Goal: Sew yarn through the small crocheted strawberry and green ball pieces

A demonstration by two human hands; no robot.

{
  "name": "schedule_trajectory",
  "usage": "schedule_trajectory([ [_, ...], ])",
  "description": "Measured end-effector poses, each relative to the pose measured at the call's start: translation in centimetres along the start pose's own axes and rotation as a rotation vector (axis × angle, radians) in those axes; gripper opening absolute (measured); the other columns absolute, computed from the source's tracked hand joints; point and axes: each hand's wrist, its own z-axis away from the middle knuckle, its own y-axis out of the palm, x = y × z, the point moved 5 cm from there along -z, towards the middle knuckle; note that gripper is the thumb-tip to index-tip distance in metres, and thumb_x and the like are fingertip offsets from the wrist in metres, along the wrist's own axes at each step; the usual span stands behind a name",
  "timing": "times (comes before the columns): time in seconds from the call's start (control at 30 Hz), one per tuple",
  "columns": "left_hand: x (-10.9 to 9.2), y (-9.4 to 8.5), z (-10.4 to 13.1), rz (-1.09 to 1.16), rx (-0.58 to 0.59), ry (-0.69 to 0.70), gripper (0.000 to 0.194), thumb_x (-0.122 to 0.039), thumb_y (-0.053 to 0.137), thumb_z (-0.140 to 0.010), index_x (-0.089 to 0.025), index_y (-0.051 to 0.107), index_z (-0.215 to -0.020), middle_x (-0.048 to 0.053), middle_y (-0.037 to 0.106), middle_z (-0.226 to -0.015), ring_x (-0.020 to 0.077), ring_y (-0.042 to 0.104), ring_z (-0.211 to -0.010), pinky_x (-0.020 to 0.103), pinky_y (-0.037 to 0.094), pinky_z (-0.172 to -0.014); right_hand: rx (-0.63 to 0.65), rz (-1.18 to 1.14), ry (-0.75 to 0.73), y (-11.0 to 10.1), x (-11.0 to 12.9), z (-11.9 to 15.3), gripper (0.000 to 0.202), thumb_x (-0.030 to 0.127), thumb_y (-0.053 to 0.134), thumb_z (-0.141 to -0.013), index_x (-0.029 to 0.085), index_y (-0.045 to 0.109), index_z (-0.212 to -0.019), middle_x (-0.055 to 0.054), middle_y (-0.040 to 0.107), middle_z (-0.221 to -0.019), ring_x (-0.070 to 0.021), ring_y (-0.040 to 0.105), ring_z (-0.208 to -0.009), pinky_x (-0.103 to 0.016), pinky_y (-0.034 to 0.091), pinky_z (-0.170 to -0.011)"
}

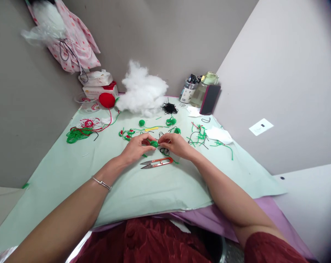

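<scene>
Left hand [134, 149] pinches a small green ball [154, 144] above the middle of the table [143, 197]; the right hand's [179, 145] fingertips meet its side, though I cannot tell whether they grip anything. Close fingertip work on the ball seems in hand, calling for a steady hold. Scissors [157, 159] lie toward the near edge, black thread [164, 150] below the fingers could snag, and white stuffing [145, 91] heaps along the back edge.

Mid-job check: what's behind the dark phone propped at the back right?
Behind the phone stands a translucent greenish bottle, its lid and left side showing. The phone covers the bottle's lower right side; anything else hidden there can't be seen.
</scene>
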Motion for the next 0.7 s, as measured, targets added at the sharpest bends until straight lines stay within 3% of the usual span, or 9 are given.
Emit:
schedule_trajectory([
  [0.47, 0.6, 0.4, -0.3, 0.072, 0.018, -0.021, 0.029, -0.028, 0.081, -0.064, -0.018, 0.064, -0.085, 0.002, 0.068, -0.088, 0.0166, 0.062, -0.075, 0.030, 0.050, -0.068, 0.094, -0.030, 0.054, 0.1, 1.2, 0.4, 0.009, 0.012, 0.065, -0.083, 0.016, 0.072, -0.085, 0.000, 0.069, -0.073, -0.0122, 0.060, -0.068, -0.026, 0.044, -0.068],
  [0.7, 1.2, 0.3, -0.4, 0.066, 0.007, -0.045, 0.033, -0.031, 0.082, -0.065, -0.018, 0.061, -0.087, -0.001, 0.064, -0.076, 0.0153, 0.059, -0.069, 0.029, 0.047, -0.064, 0.119, -0.066, 0.066, 0.1, 1.7, 0.6, 0.009, 0.016, 0.066, -0.082, 0.018, 0.070, -0.089, -0.001, 0.070, -0.081, -0.0144, 0.062, -0.074, -0.027, 0.045, -0.071],
])
